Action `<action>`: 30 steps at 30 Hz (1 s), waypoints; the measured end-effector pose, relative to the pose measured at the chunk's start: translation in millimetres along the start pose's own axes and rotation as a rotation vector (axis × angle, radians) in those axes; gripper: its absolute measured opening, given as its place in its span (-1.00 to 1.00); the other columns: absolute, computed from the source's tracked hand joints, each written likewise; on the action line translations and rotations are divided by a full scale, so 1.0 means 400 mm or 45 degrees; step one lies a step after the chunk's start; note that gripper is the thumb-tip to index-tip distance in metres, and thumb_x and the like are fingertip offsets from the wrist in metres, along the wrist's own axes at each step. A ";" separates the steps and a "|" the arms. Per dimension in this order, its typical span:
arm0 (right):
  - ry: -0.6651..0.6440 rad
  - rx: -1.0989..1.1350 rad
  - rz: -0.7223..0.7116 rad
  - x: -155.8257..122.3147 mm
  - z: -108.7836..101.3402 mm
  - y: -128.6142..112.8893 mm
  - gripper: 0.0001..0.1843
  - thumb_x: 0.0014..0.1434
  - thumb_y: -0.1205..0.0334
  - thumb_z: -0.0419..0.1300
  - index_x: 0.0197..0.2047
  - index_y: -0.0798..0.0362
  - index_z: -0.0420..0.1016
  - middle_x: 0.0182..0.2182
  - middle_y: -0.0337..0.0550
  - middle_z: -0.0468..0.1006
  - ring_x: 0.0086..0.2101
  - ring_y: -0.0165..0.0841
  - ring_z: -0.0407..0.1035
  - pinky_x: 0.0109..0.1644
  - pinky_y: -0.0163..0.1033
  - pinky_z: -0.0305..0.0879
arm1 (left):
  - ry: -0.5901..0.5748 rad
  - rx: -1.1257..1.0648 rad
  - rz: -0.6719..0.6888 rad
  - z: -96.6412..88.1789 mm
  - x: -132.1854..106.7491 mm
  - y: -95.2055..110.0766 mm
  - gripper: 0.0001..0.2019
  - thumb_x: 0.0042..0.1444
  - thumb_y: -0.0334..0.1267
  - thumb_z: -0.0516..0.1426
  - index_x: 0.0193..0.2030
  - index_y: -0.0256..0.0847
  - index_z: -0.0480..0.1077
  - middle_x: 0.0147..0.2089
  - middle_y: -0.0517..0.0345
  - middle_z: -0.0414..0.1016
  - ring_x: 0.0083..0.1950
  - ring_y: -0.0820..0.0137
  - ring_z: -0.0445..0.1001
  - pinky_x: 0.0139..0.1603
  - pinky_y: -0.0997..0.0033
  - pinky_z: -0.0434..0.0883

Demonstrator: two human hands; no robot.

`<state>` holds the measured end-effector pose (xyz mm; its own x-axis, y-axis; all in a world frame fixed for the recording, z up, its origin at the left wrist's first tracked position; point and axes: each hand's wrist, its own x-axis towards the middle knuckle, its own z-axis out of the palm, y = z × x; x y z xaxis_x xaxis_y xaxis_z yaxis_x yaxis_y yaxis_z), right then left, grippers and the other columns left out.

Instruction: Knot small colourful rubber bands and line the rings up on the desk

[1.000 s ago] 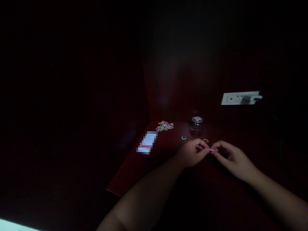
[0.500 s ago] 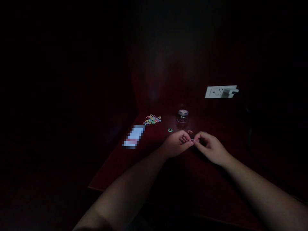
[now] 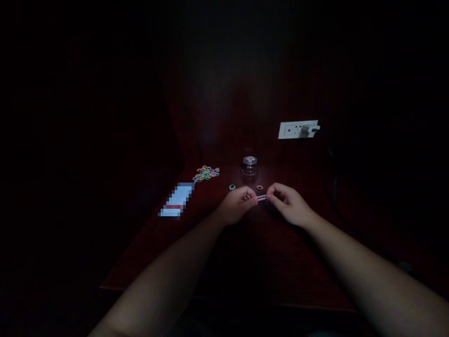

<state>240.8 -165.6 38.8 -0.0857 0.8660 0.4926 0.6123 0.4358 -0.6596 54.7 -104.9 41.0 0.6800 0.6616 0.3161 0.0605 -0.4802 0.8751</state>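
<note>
A small pink hair tie [image 3: 262, 198] is stretched between my two hands, its two strands running side by side. My left hand [image 3: 239, 204] pinches one end between thumb and forefinger, the other fingers curled. The opposite end sits in the pinch of my right hand [image 3: 288, 204]. Just beyond my fingers an orange hair tie [image 3: 259, 187] lies on the dark red table [image 3: 259, 262]. Farther left, behind my left hand, is a green hair tie [image 3: 232, 187].
Toward the back left lies a pile of multicoloured hair ties [image 3: 206, 173]. A blurred-out phone [image 3: 177, 200] is at the left edge. A clear lidded jar [image 3: 249, 166] stands near the wall. A socket plate [image 3: 298, 129] holds a plug, with a dark cable [image 3: 335, 189] below.
My hands have drawn apart, pulling the pink hair tie from a small loop into a long stretched band. The whole view has shifted, so things appear farther left.
</note>
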 end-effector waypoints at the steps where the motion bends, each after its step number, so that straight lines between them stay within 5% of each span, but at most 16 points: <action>1: 0.006 0.000 0.009 0.001 -0.001 0.002 -0.83 0.18 0.19 0.07 -0.40 0.07 0.34 -0.49 -0.23 0.36 -0.47 -0.41 0.23 -0.44 -0.33 0.14 | -0.003 0.009 0.005 -0.001 0.000 -0.003 -0.82 0.09 -0.19 0.10 -0.34 -0.29 0.35 -0.43 0.23 0.35 -0.41 0.54 0.26 -0.36 0.54 0.24; 30: -0.106 0.148 0.024 0.001 0.013 -0.027 -0.80 0.16 0.13 0.07 -0.41 0.06 0.32 -0.52 -0.24 0.39 -0.47 -0.41 0.26 -0.38 -0.30 0.19 | 0.023 0.004 -0.071 0.010 -0.002 -0.007 -0.79 0.05 -0.14 0.13 -0.38 -0.29 0.33 -0.49 0.26 0.32 -0.51 0.58 0.21 -0.48 0.57 0.18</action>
<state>230.2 -168.6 43.4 -0.1431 0.8897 0.4335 0.5199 0.4403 -0.7320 56.9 -106.2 36.9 0.6619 0.6979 0.2735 0.1001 -0.4438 0.8905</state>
